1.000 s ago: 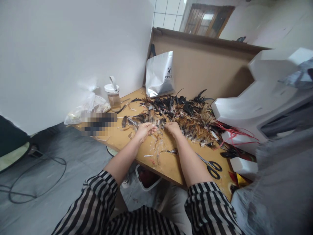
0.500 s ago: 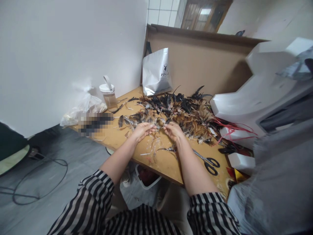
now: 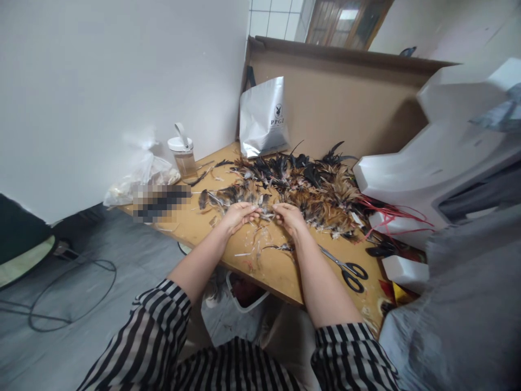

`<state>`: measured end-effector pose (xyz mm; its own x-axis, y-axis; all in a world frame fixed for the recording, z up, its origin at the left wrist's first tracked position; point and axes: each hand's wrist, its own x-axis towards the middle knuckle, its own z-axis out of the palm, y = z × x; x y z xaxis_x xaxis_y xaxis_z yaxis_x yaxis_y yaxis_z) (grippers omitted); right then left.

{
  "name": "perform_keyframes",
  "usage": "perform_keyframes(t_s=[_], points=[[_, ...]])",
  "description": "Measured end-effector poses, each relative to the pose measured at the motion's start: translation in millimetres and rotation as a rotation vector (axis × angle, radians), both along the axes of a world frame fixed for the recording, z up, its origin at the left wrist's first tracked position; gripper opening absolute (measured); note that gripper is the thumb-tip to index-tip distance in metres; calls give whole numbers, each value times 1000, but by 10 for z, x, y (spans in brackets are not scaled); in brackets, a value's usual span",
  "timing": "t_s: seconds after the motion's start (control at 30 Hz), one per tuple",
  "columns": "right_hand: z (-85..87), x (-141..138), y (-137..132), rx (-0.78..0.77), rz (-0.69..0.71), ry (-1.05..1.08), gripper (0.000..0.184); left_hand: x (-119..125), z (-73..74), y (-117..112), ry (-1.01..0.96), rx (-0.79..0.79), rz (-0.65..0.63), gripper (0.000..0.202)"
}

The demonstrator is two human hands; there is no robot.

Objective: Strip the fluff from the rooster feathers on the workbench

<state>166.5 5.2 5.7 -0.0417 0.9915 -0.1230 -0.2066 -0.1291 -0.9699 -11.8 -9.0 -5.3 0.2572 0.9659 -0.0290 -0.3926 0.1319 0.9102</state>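
My left hand [image 3: 241, 218] is closed in a pinch over the middle of the table, its fingertips on a small feather [image 3: 266, 214]. Facing it a short way to the right, my right hand [image 3: 290, 218] also pinches at the feathers; the exact piece in its fingers is too small to make out well. Just beyond both hands spreads a pile of brown feathers [image 3: 321, 206], with black feathers [image 3: 280, 168] behind. Trimmed quills and fluff [image 3: 258, 239] lie scattered on the tabletop below the hands. Beside my right forearm rest scissors [image 3: 344, 265] with black handles.
On the wooden table [image 3: 203, 228] stand a silver bag [image 3: 260, 119] and a lidded drink cup [image 3: 184, 157], with a plastic bag [image 3: 150, 176] at left. White foam [image 3: 391, 163] and red strings [image 3: 394, 217] flank the right side. A bin [image 3: 244, 304] sits below the edge.
The view has shifted slightly. Both hands stay nearly in place, and the brownish feather tuft between the fingertips now shows as paler, lower-lying bits.
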Motion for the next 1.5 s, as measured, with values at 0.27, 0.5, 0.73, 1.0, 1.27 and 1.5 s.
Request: perform_keyframes(t_s=[0.27, 0.5, 0.73, 1.0, 1.27, 1.5], points=[[113, -6, -34, -25, 37, 98, 24, -9, -22, 6, -30, 13, -10, 20], [131, -61, -46, 153, 0, 18, 25, 0, -5, -14, 7, 3, -59, 21], [120, -166, -70, 276, -70, -78, 23, -3, 22, -42, 0, -49, -183, 22], [59, -188, -42, 213, -95, 2, 27, -10, -26, -8, -82, -12, -148, 16], [18, -187, -33, 97, -67, 4, 33, 11, 20, -3, -81, 45, 8, 20], [5, -305, -88, 95, 57, -17, 29, 38, 9, -33, -6, 65, -59, 23]])
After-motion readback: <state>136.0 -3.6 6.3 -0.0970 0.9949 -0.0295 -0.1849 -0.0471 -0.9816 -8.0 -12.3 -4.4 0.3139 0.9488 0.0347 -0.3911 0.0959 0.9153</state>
